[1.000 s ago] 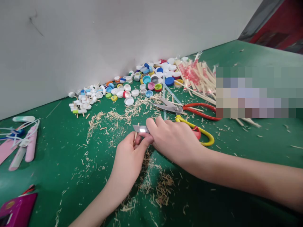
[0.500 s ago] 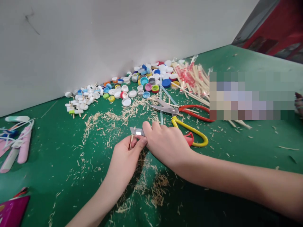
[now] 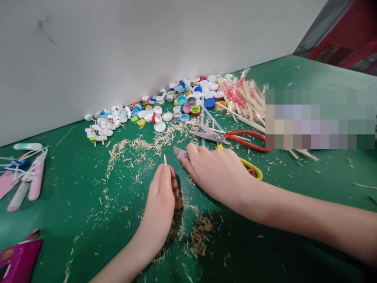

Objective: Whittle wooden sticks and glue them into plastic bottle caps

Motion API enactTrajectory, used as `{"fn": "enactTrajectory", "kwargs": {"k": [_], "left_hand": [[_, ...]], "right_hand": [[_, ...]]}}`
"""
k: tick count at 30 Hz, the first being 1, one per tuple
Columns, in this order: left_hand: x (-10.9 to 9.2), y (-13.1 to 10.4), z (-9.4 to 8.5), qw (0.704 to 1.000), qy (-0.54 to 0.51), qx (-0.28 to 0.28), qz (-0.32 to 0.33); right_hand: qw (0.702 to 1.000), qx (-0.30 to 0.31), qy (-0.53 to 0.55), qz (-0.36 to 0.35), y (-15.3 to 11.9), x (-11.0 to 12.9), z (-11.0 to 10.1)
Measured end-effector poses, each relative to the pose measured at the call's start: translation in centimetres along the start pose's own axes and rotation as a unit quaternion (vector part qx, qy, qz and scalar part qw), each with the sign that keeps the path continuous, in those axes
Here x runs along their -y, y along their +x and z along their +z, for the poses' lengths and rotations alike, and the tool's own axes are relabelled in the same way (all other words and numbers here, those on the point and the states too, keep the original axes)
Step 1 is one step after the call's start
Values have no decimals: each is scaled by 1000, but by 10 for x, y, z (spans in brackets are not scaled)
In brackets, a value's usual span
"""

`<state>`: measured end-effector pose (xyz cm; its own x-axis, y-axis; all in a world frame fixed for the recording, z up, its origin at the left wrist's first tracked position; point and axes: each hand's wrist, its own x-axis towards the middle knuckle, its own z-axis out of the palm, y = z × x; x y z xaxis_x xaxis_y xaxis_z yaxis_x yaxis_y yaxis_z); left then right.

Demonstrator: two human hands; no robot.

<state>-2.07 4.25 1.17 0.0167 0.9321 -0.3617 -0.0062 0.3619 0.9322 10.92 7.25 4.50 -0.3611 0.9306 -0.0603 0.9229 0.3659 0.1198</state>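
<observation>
"Looking across the green worktop [image 3: 59, 236], I see bottle caps [image 3: 182, 101] heaped at the back. And closer in?"

"The right hand [image 3: 217, 171] and the left hand [image 3: 161, 192], both closed, held apart, with red-handled scissors [image 3: 223, 137] lying open beyond them."

"Gripping what?"

"The right, a metal blade [image 3: 180, 152]; the left, a thin wooden stick [image 3: 165, 159], its pale tip poking out, left of the blade and not touching it"

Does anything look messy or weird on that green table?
Yes: wood shavings are scattered across the table, on both sides of the left hand, like a spill. The red scissors also lie open, not shut.
</observation>
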Motion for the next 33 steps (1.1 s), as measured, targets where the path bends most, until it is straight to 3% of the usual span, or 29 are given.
{"fn": "enactTrajectory", "kwargs": {"k": [4, 8, 12, 18, 26, 33], "left_hand": [[-2, -1, 5, 996, -83, 1, -39], [-3, -1, 7, 997, -69, 9, -36], [-2, -1, 5, 998, -45, 17, -31], [1, -1, 4, 995, -94, 21, -3], [3, -3, 1, 992, 99, 2, 79], [1, 2, -4, 991, 122, 46, 35]], "right_hand": [[999, -28, 15, 20, -2, 0, -8], [998, -50, 24, -20, -4, 2, -6], [998, -40, 26, -49, -5, 2, -4], [997, -18, 48, -61, -4, 2, -7], [995, -6, 41, -87, -6, -2, -7], [997, -7, -3, -79, -12, 1, 4]]}}
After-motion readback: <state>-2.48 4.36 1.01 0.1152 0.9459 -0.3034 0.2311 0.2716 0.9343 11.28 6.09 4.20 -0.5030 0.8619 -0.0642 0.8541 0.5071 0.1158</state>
